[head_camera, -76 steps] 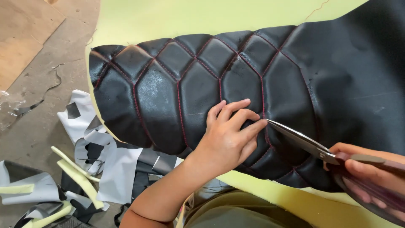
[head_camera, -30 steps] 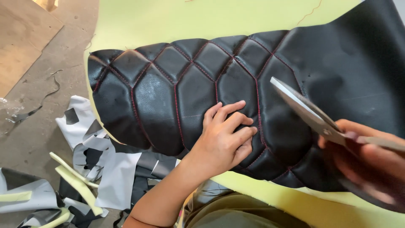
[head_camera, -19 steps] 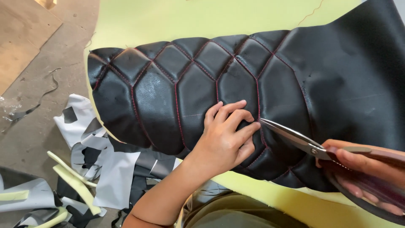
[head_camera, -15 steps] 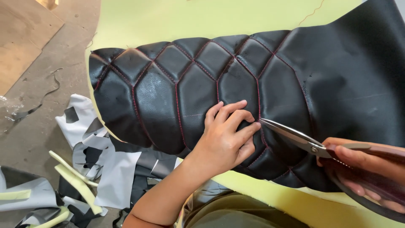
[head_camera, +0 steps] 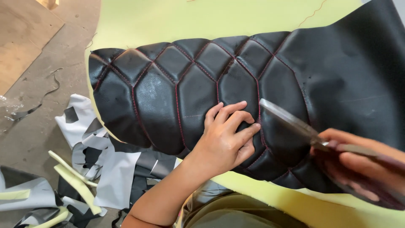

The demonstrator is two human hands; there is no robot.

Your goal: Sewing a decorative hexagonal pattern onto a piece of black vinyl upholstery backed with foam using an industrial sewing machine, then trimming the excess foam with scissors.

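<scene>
A black quilted leather panel [head_camera: 168,88] with red stitching lies on a sheet of yellow foam [head_camera: 202,21]. My left hand [head_camera: 225,137] presses on the panel near its lower edge, fingers slightly curled and apart. My right hand [head_camera: 363,164] grips the handles of large scissors [head_camera: 291,123]. The blades look closed and point up-left, their tip just right of my left fingertips, above the leather. The right hand and handles are blurred.
Offcuts of grey-white backing, black leather and yellow foam strips [head_camera: 80,185] are piled on the concrete floor [head_camera: 38,109] at lower left. A wooden board [head_camera: 21,38] lies at upper left. My lap in olive cloth [head_camera: 236,211] shows at the bottom.
The scissors rose away from the panel, came back down beside my left fingers, and now their tip has lifted slightly. My left hand has stayed pressed on the leather.
</scene>
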